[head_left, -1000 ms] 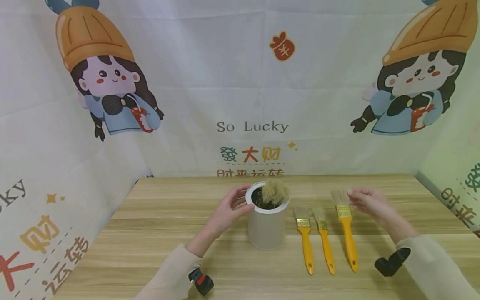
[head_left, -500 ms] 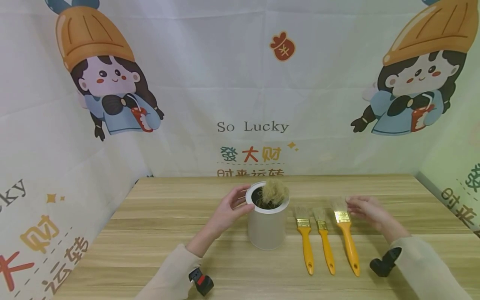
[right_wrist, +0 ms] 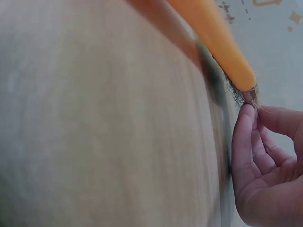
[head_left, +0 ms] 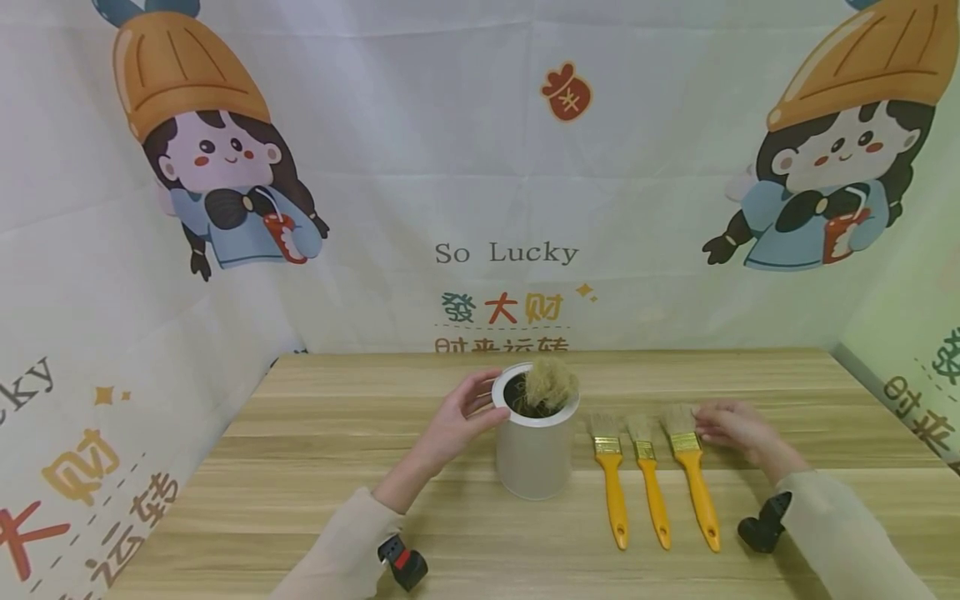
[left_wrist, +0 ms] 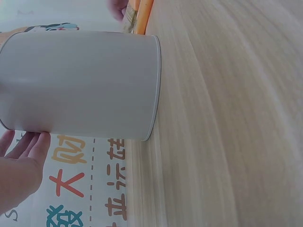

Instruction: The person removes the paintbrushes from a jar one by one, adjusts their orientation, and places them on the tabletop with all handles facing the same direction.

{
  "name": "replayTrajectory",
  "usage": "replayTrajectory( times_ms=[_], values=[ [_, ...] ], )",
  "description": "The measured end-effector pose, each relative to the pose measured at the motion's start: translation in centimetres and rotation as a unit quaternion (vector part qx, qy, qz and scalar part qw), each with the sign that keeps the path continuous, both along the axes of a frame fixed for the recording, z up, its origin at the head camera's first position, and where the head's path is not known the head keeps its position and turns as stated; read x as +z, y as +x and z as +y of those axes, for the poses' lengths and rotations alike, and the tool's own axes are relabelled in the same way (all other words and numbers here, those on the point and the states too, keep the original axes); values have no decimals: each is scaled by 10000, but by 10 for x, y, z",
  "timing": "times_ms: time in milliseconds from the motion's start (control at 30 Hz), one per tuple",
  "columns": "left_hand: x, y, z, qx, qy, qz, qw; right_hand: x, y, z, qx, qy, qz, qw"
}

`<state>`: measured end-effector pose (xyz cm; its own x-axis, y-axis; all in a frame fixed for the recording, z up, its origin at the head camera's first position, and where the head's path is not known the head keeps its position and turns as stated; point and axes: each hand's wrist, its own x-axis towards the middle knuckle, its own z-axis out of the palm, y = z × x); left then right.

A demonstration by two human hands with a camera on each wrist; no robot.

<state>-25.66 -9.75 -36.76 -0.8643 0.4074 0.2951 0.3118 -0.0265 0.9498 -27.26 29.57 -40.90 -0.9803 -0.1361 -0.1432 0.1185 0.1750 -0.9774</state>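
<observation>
The left hand (head_left: 453, 423) curls round the can (head_left: 536, 462), while the right hand (head_left: 741, 427) pinches the bristles (head_left: 678, 419) of the rightmost brush (head_left: 697, 492), between can and table's right edge (head_left: 862, 408), where a hard tug could pull hairs loose.

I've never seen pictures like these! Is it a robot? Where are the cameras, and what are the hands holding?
No robot here, just a person's two bare hands. The wide picture comes from a camera on the person's head, looking forward and down. The other two come from small black cameras on the wrists, so things look tipped over. On the wooden table stands a pale can with a fluffy tan tuft poking out. Beside it are three orange-handled paintbrushes. The left hand holds the can near its rim. The right hand pinches the bristles of the rightmost brush.
</observation>
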Motion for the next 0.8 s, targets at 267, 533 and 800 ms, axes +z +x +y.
replayTrajectory(
  times_ms=[267,533,800],
  values=[
    [0,-1,0,7,7,-57,10000,-4,-2,1,-88,147,15,9999],
    [1,-1,0,-16,9,-81,10000,-2,1,-2,-422,642,172,9969],
    [1,0,0,-61,31,-59,10000,11,9,-5,-799,1833,861,9760]
  ],
)
